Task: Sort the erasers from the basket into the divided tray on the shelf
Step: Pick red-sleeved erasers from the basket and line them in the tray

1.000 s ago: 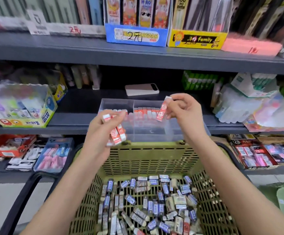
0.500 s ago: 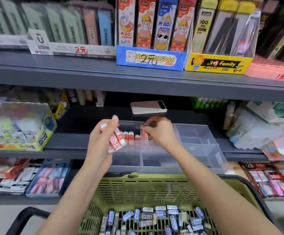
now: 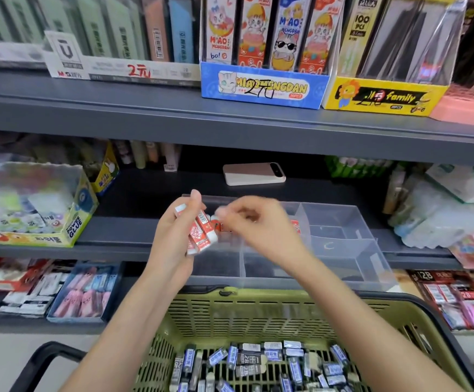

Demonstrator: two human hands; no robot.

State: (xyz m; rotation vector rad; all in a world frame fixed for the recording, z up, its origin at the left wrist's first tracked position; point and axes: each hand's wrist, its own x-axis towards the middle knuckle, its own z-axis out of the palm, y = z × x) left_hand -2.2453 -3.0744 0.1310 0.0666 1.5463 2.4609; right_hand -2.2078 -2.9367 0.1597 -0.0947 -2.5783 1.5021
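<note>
Evidently the sorting is at an early stage. At the left, a small bundle of red-and-white paper-sleeved erasers [image 3: 202,236] is gripped in the left hand [image 3: 173,241], the fingers curled round it. It is held just above the front-left part of the clear plastic divided tray [image 3: 343,233] on the grey metal shelf [image 3: 117,230]. The right hand [image 3: 255,226] is seen close against that bundle with its fingers bent, but it is smeared by motion, so it cannot be told whether an eraser is pinched or nothing is held. Behind it, a short row of red erasers [image 3: 296,226] is seen standing in a back compartment of the tray; it is mostly covered by the hand, so no count can be made. Further right, the tray's compartments are seen bare. Below, in the olive-green slotted plastic basket [image 3: 258,306], a heap of blue- and black-sleeved erasers [image 3: 247,360] lies unsorted, its lower part cut off by the frame edge. Most of the task is therefore judged to be left.
</note>
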